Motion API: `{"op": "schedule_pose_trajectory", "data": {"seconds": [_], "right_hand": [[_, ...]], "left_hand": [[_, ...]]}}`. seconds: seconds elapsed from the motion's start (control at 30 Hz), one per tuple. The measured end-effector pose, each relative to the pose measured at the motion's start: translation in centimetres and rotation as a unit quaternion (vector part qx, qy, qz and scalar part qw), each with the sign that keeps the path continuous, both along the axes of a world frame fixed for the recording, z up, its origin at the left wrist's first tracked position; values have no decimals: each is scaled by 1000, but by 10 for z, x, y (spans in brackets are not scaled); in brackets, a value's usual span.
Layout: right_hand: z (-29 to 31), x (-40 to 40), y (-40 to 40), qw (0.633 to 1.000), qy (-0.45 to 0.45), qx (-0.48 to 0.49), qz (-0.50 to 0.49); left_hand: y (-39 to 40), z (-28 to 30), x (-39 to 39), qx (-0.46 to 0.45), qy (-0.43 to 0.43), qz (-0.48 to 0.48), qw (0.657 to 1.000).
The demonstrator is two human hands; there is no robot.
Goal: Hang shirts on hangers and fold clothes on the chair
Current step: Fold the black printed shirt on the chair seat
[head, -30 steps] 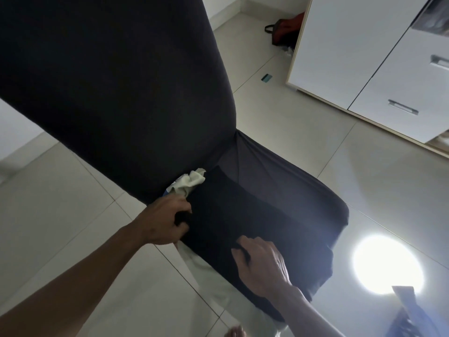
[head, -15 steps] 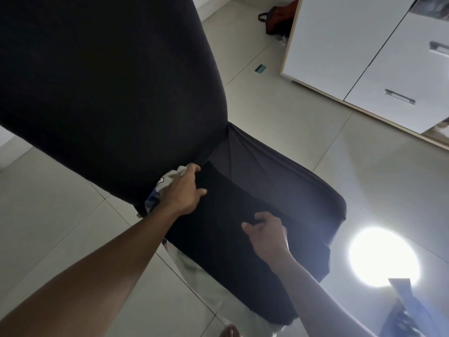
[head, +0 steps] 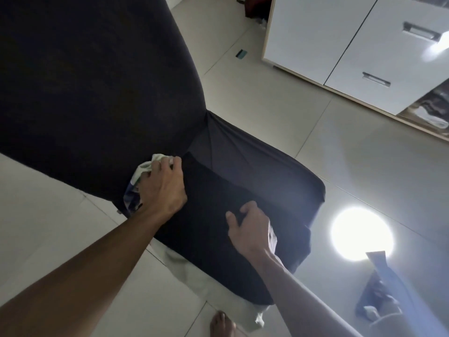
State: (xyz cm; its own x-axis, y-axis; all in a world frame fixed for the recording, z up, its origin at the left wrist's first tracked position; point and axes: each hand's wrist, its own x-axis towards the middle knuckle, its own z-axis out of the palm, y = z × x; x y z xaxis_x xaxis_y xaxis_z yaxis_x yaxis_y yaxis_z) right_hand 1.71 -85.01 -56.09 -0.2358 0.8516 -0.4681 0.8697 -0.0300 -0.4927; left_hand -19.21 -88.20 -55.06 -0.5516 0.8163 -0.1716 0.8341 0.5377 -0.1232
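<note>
A chair in a dark cover fills the view, with its tall back (head: pixel 97 93) at the left and its seat (head: pixel 267 171) in the middle. A folded black garment (head: pixel 209 242) lies flat on the seat, on top of a pale garment (head: pixel 194 276) that hangs over the front edge. My left hand (head: pixel 162 188) rests on the black garment's far left corner, its fingertips touching a bunched light cloth (head: pixel 145 166) by the chair back. My right hand (head: pixel 250 229) rests on the garment's right part with loosely bent fingers.
White cabinets with drawers (head: pixel 340 40) stand at the upper right on the tiled floor. A dark garment (head: pixel 379 288) lies on the floor at the lower right, beside a bright light reflection (head: pixel 362 234). A bare foot (head: pixel 222 324) shows at the bottom edge.
My left hand let go of the garment's near left edge and slid to its far corner. My right hand released its pinch and now rests further right on the cloth.
</note>
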Motion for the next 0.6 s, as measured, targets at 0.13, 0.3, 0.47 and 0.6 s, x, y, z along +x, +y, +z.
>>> {"op": "schedule_pose_trajectory", "data": {"seconds": [0.13,0.3,0.47,0.6], "right_hand": [[-5,43,11,996,4,83,-16],[-20,105,48,998,-30,37,31],[-33,134,70,994,-12,-11,111],[-45,140,90,989,-2,-39,139]], "left_hand": [[-12,4,21,111,-16,0,994],[-53,5,85,210,-147,143,956],[-105,-13,166,131,-264,353,888],[-117,-25,222,78,-338,494,797]]}}
